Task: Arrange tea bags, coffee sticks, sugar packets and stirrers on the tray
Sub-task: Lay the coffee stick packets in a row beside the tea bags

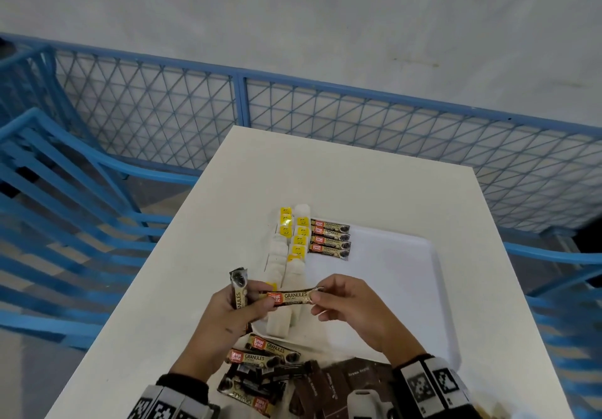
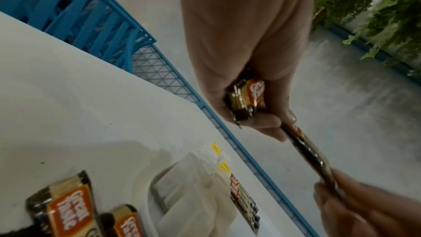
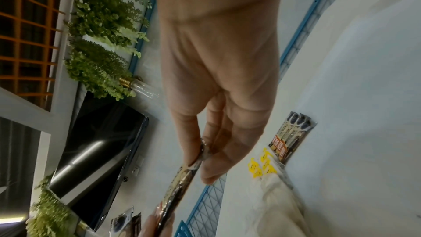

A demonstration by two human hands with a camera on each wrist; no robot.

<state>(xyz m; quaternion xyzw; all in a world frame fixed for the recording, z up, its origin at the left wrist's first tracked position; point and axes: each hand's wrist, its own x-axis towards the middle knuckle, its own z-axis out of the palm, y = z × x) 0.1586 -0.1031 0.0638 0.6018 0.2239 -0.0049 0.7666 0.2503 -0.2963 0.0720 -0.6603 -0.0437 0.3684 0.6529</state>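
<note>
A brown coffee stick (image 1: 291, 297) hangs level above the white tray (image 1: 407, 275), held at both ends. My right hand (image 1: 321, 294) pinches its right end. My left hand (image 1: 257, 301) pinches its left end and also grips a bundle of coffee sticks (image 1: 239, 291) upright in the fist. In the left wrist view the bundle (image 2: 247, 99) sits in my palm and the single stick (image 2: 307, 152) runs down to the other hand. The tray holds two rows of white tea bags with yellow tags (image 1: 294, 246) and several coffee sticks (image 1: 330, 239) side by side at its far end.
Loose coffee sticks (image 1: 264, 356) and dark brown packets (image 1: 338, 386) lie on the white table (image 1: 358, 174) near its front edge. A blue mesh fence (image 1: 325, 109) runs behind the table, and blue chairs (image 1: 49, 190) stand to the left.
</note>
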